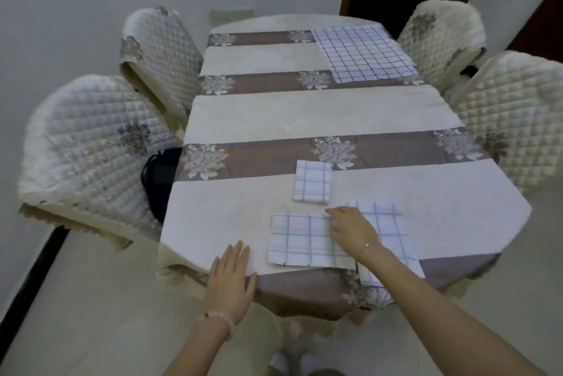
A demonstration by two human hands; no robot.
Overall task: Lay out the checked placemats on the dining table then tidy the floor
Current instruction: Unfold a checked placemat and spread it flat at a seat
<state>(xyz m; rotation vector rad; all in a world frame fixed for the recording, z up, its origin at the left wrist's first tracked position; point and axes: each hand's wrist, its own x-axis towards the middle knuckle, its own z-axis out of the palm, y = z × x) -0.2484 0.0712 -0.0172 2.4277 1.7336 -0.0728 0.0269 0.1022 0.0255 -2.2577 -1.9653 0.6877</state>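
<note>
One checked placemat (362, 52) lies spread flat at the table's far right corner. A small folded checked placemat (312, 182) sits near the middle of the near half. Two more folded ones lie at the near edge: one (300, 240) to the left, one (393, 235) to the right, which hangs over the edge. My right hand (350, 231) rests on the seam between these two, fingers on the left one's right edge; whether it pinches the cloth is unclear. My left hand (231, 276) lies flat and open on the table's near edge.
The dining table (304, 119) wears a cream cloth with grey floral bands. Quilted chairs stand on both sides: two left (91, 150), two right (515, 113). A dark bag (158, 180) sits on the near left chair. Pale floor tiles (100, 299) lie below.
</note>
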